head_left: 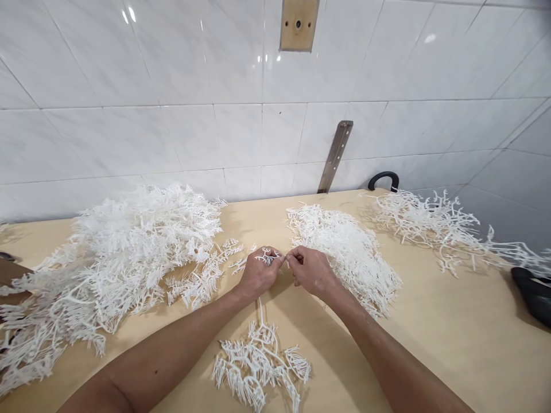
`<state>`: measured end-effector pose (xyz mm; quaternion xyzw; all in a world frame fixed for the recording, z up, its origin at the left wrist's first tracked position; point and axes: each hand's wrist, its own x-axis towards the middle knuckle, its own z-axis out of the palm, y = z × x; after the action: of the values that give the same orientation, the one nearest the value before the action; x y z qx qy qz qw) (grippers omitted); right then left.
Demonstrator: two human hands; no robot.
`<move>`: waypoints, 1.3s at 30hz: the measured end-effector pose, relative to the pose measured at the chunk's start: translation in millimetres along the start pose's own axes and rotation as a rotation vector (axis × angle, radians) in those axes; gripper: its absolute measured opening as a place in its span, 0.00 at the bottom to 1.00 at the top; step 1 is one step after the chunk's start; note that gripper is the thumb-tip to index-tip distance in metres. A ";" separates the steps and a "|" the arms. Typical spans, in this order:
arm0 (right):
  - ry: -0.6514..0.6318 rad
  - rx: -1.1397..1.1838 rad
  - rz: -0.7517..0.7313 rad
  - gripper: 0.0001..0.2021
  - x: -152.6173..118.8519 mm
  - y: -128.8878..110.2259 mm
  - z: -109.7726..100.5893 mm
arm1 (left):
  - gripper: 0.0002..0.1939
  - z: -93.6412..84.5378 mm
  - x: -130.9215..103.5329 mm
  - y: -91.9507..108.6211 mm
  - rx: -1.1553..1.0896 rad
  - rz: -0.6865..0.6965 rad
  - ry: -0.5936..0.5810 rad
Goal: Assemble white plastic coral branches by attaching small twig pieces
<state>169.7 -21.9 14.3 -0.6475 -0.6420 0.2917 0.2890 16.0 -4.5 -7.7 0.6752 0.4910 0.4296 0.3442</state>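
My left hand [259,272] is closed on a small white branched piece [267,256] at the middle of the table. Close beside it, my right hand [310,268] pinches at the fingertips; what lies between them is too small to make out. The fingertips of both hands nearly meet. Below my hands lies a white branched cluster [260,361], its thin stem reaching up toward my left wrist. A large heap of white branched pieces [142,246] spreads to the left, and a smaller heap of thin white pieces [348,246] lies just beyond my right hand.
More white branches [430,223] lie at the back right. A metal strip [336,156] leans against the tiled wall, near a black curved handle [384,176]. A black object [534,295] sits at the right edge of the wooden table [465,327].
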 end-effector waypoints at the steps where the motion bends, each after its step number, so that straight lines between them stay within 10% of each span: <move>1: -0.009 -0.001 0.004 0.10 0.1 0.5 0.4 | 0.07 -0.1 -0.2 -0.1 0.002 -0.006 0.005; 11: 0.160 -0.412 -0.228 0.08 3.7 4.5 21.5 | 0.04 -1.8 5.7 -5.0 -0.013 -0.111 -0.083; 18: 0.341 -0.290 -0.019 0.06 14.7 18.1 -10.7 | 0.09 -2.9 6.9 -12.2 -0.120 -0.069 -0.020; 27: 0.560 -0.201 -0.166 0.08 11.2 19.4 -26.9 | 0.12 -3.6 6.5 -8.3 -0.133 -0.029 -0.026; 33: 0.078 -0.072 -0.070 0.12 4.0 2.9 -18.4 | 0.09 -2.5 4.7 -6.5 -0.047 0.071 -0.004; 39: -0.048 0.009 -0.024 0.13 2.7 4.6 -11.9 | 0.08 -0.5 1.6 -5.9 -0.031 0.135 -0.002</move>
<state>181.7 -19.2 18.8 -0.6312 -0.6550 0.3069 0.2799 13.6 -1.2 -12.3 0.7017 0.4375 0.4586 0.3254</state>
